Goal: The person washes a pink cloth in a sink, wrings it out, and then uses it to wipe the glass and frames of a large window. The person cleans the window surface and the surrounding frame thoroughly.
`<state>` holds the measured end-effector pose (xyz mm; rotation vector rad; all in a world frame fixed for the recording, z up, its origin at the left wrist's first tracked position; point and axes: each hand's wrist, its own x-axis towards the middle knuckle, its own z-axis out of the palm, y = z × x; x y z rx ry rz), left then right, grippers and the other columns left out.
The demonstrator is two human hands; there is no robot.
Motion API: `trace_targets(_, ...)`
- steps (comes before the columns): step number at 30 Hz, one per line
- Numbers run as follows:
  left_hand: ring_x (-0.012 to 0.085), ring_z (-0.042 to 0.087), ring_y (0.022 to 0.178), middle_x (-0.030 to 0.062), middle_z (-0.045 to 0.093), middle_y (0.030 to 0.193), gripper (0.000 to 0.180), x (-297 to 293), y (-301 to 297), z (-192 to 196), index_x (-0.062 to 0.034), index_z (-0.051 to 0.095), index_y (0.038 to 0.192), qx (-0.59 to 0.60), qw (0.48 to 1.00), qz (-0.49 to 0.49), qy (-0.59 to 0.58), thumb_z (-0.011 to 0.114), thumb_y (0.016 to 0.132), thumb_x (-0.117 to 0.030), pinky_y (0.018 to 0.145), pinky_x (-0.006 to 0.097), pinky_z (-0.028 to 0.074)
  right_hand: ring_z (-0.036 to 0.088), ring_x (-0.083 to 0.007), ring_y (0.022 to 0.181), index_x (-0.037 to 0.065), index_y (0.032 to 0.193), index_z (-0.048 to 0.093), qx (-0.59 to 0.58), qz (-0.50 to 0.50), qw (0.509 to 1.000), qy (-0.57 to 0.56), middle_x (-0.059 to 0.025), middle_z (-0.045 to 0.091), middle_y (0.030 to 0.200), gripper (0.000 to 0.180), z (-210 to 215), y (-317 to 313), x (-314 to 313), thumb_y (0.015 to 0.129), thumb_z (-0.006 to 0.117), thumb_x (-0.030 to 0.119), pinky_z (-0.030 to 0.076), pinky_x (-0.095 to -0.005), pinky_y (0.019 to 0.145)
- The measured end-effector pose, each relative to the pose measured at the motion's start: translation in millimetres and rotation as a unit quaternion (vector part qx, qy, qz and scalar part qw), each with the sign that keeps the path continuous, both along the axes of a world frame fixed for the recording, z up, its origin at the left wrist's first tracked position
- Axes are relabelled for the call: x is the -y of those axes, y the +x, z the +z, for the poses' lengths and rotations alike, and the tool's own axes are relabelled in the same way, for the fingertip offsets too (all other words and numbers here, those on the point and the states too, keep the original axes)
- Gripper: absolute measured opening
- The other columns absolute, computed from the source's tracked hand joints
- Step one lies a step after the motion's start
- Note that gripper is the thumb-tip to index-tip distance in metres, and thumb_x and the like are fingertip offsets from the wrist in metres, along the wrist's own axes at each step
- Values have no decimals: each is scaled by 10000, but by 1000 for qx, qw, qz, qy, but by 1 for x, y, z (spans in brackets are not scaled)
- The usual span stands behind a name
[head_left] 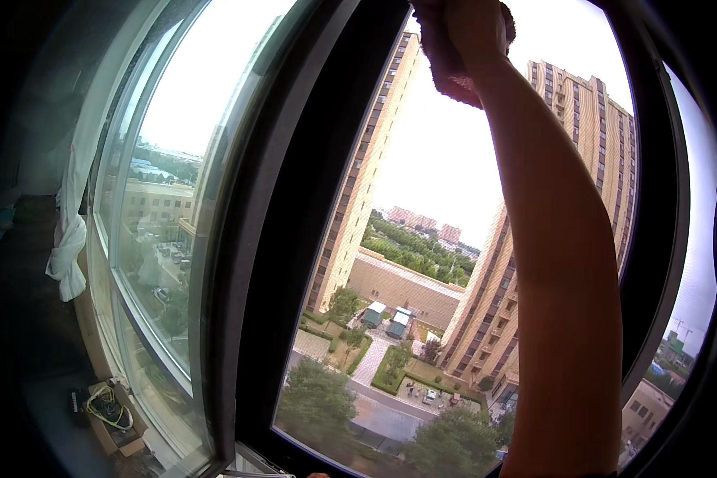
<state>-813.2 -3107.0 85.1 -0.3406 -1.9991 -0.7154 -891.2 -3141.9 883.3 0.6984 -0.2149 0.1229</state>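
Right hand: raised to the top of the pane, the right hand (pixel 474 28) presses a pink cloth (pixel 446 60) flat against the window glass (pixel 422 199); the grip is closed on the cloth, fingers bunched over it, judged so that the fabric stays spread under the palm.
Cloth position: high and centre-right in the scene, touching the glass just below the upper frame; part of it hangs below the wrist.
Forearm: bare, rising from the lower edge, near and to the right, fully extended upward, which suits reach to the top of the pane.
Left hand: only a small fingertip-like sliver shows at the bottom edge; its grip cannot be told.
Window frame: dark frame (pixel 295 199) separates this pane from a second pane to the left.
Curtain: white curtain (pixel 68 239) is gathered and tied at far left, kept off the glass.
Floor: cardboard box (pixel 111 414) with cables sits low left by the sill.
Outside: tall apartment blocks and trees far below.
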Motion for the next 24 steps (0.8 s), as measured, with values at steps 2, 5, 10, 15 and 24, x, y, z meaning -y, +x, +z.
trace_targets(2,326,571,807,103,578,748,87,-3,-3,7,-84,614,690,-22,1000,10,-6,680,737,-116,803,463,469,486,-348,1247,196,1251,577,399,-97,911,41,-128,568,1295,366,-11,-8,33,941,414,301,463,-492,930)
trace_targets(5,317,557,785,100,544,717,101,6,-2,19,-90,588,661,-29,1000,8,-6,666,722,-107,778,452,471,322,-352,1375,151,1448,399,568,-184,793,118,-121,329,1518,559,-72,7,71,915,453,310,292,-503,1083)
trace_targets(10,319,553,815,102,524,715,116,14,1,13,-85,572,658,-13,999,33,-4,657,732,-115,804,452,460,284,-380,1392,-109,1436,283,549,-191,808,99,-273,250,1521,762,-164,14,110,855,545,310,210,-462,1135)
trace_targets(15,328,563,864,111,554,760,100,19,-4,7,-79,591,695,-6,1000,21,-21,649,763,-123,855,460,452,210,-504,1401,-124,1379,373,551,-151,802,173,-355,263,1476,656,-339,4,109,838,542,207,350,-471,1074)
trace_targets(24,256,574,867,48,588,754,105,11,-2,13,-98,636,723,-5,998,20,-66,708,746,-171,820,384,454,356,-416,1361,28,1251,586,450,-309,743,388,-244,458,1404,435,-560,-19,35,852,517,188,325,-586,1019)
